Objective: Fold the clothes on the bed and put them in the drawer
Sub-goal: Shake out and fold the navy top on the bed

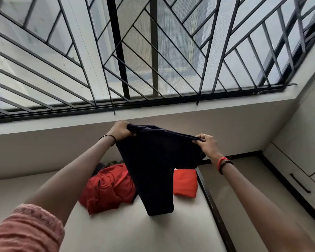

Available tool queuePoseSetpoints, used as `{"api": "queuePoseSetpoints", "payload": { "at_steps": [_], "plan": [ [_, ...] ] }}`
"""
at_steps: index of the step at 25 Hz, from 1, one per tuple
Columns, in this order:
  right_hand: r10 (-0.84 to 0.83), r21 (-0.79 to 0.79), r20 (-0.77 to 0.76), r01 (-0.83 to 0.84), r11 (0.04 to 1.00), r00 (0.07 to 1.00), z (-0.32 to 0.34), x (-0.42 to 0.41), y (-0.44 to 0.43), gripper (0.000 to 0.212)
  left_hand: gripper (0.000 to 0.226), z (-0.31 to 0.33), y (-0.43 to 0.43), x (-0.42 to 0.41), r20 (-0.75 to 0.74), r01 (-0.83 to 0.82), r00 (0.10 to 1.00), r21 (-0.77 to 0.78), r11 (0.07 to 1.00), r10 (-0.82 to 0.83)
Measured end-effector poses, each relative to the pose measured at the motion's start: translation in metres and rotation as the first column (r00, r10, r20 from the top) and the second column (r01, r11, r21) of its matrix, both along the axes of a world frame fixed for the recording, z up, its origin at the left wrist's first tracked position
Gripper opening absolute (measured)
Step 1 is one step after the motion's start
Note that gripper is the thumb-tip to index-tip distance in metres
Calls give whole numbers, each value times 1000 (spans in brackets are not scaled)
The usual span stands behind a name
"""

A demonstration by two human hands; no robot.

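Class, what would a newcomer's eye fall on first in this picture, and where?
The dark garment, held up mid-frame by the left hand and right hand at its top edge. Below it, on the bed, a crumpled red heap sits left of a folded red piece. A barred window fills the top.

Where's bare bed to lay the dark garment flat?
Free: the near stretch of the bed, bordered by the crumpled red pile, the dark bed frame and the hanging end of the dark garment; also a strip left of the pile, toward the wall. Crowded: the far end, where the pile and the folded red piece sit.
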State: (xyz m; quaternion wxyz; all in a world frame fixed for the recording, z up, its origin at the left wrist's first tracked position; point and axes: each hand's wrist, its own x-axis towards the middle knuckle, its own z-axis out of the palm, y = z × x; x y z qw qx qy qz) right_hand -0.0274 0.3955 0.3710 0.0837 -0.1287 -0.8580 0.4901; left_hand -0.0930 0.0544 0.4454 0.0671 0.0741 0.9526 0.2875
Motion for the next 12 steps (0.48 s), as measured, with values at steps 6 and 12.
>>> {"api": "queuePoseSetpoints", "payload": {
  "at_steps": [6,12],
  "plan": [
    [-93,14,-88,95,995,992,4,-48,2,18,17,-8,41,-36,-202,-212,957,-4,977,207],
    [-115,-84,-170,101,991,979,6,-48,10,20,15,-15,39,-24,-361,-152,917,74,986,168]
  ]
}}
